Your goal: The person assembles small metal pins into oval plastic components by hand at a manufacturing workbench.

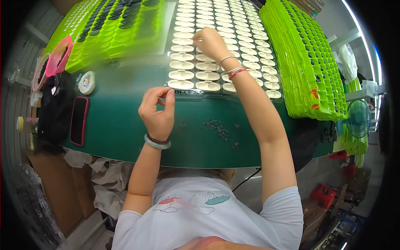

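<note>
Left hand (pixel 157 111): grip pinched narrow, contents indiscernible, above green surface (pixel 125 125) | Right hand (pixel 210 43): fingertips closed on white oval parts (pixel 196 75) in clear tray (pixel 182 93) | Small dark pieces (pixel 216 126) nearby.

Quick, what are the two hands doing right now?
Left hand: fingers pinched together above the green table; whether it holds anything cannot be told.
Right hand: fingertips closed, touching a white oval piece in the tray.

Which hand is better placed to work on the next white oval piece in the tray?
Right. The right hand is already over the clear tray of white oval plastic pieces, fingertips on a row. The left hand hovers pinched over the green table mat, short of the tray's near edge.
</note>
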Available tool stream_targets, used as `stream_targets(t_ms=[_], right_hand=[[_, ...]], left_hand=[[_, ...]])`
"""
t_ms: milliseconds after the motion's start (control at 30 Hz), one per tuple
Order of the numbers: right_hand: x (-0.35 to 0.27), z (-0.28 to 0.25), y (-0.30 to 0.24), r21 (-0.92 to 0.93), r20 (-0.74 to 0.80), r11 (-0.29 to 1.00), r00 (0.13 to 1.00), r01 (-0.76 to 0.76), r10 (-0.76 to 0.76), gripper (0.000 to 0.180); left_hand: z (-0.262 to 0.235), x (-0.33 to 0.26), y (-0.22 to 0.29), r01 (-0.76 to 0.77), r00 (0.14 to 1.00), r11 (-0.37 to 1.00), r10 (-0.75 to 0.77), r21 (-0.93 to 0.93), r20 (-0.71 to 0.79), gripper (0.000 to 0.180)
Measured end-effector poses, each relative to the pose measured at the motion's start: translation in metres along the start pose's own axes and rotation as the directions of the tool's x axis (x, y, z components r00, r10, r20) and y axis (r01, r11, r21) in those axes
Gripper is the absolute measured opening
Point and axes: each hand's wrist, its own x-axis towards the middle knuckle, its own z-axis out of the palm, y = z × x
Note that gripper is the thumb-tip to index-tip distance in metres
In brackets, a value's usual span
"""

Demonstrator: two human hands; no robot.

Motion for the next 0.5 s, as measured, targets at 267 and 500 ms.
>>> stream_targets(t_ms=[267,500], right_hand=[[-0.060,-0.039,0.019,0.031,0.212,0.999,0.976,0.041,-0.047,0.011],[-0.090,-0.033,-0.007,-0.058,0.206,0.994,0.975,0.097,-0.083,0.011]], left_hand=[[-0.005,0.000,0.000,0.022,1.000,1.000,-0.022,-0.012,0.013,0.004],[-0.001,0.000,-0.006,0.039,0.998,0.998,-0.041,-0.039,-0.040,0.003]])
